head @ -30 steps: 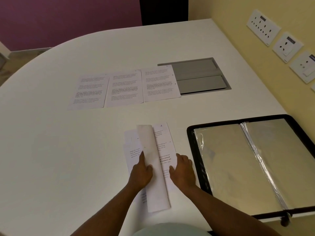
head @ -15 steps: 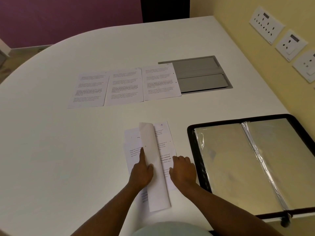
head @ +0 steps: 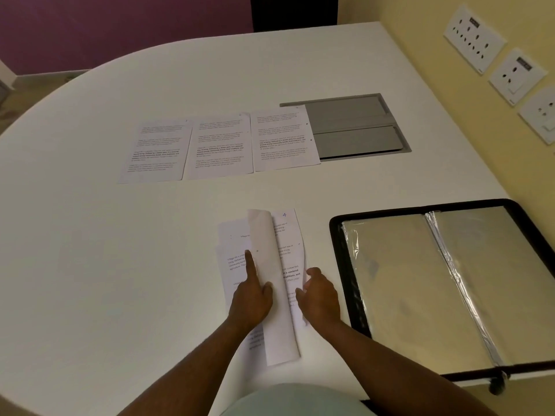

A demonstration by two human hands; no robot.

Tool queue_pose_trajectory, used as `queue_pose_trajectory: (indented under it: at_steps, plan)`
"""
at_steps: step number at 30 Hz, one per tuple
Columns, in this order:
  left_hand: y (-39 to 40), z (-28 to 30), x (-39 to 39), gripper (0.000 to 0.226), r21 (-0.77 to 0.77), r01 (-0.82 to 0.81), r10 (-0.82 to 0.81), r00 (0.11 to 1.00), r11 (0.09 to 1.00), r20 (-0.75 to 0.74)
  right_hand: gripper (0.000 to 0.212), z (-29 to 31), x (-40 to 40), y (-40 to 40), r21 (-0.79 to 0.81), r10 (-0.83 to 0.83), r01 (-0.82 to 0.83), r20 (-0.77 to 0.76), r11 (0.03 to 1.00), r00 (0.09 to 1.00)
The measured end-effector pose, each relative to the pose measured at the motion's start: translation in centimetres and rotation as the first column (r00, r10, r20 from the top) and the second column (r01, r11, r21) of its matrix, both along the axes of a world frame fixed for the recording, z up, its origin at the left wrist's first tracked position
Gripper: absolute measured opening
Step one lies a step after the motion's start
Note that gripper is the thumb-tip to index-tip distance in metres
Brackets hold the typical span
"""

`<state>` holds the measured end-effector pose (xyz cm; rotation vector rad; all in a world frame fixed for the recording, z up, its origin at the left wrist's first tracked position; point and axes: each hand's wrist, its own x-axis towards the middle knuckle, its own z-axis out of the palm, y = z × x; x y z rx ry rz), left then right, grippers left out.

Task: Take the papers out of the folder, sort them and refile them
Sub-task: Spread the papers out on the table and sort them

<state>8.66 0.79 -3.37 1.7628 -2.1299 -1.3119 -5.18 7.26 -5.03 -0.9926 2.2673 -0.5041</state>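
Since the earlier frames the right hand (head: 319, 297) has lifted its fingers off the near stack of papers (head: 264, 283), and its grip now hangs loosely curled beside the stack's right edge; whether the fingertips touch the paper I cannot tell. Meanwhile the left hand (head: 250, 298) has slid its forefinger a little farther up the page. That forefinger lies straight and pressed flat on the left part of the stack, the other fingers folded under, so this grip clamps on nothing and only pins the sheets down. Between the two hands the top sheet (head: 271, 283) is rolled over on itself, blank back upward, and beneath it a page marked with a blue 4 shows at the far right corner.

Farther away on the white worktop (head: 105, 250), three printed sheets (head: 219, 145) lie side by side in a row, the rightmost overlapping a grey hatch (head: 357, 127) set into the surface. To the right of the stack the black-edged folder (head: 435, 283) lies open, its shiny plastic sleeves showing. Along the yellow wall on the right are white sockets (head: 473, 39), and a purple wall stands at the far left.
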Motion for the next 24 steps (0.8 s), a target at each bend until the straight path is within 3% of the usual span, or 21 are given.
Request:
queue_pose_trajectory:
  at_steps: [3,6,14,16,18,24]
  plan:
    - [0.3,0.0,-0.5,0.065,-0.002,0.004,-0.004,1.0,1.0,0.015,0.026,0.3,-0.9,-0.7,0.089,-0.05,0.045,0.055,0.995,0.997]
    - [0.5,0.3,-1.1,0.04,-0.007,0.039,-0.038,0.996,0.999,0.086,0.024,0.3,-1.5,-0.9,0.102,-0.034,0.031,0.034,0.994,0.999]
    - [1.2,-0.2,-2.6,0.045,0.027,0.137,-0.14,0.972,0.99,0.187,0.019,0.3,-1.5,-0.5,0.057,-0.035,0.033,0.047,0.998,0.998]
    - [1.2,-0.3,-2.5,0.041,0.016,0.14,-0.14,0.972,0.99,0.189,0.031,0.7,-1.5,-0.5,0.032,-0.049,0.047,0.051,0.998,0.998]
    - [0.9,-0.1,-2.2,0.037,-0.023,0.135,-0.128,0.976,0.991,0.176,0.038,1.2,-1.8,-0.5,-0.012,-0.078,0.078,0.06,0.997,0.995]
    - [-1.0,-0.6,-1.1,0.031,-0.1,0.054,-0.033,0.979,0.993,0.2,0.026,4.6,-4.2,-1.3,-0.199,-0.169,0.172,0.029,0.965,0.985]
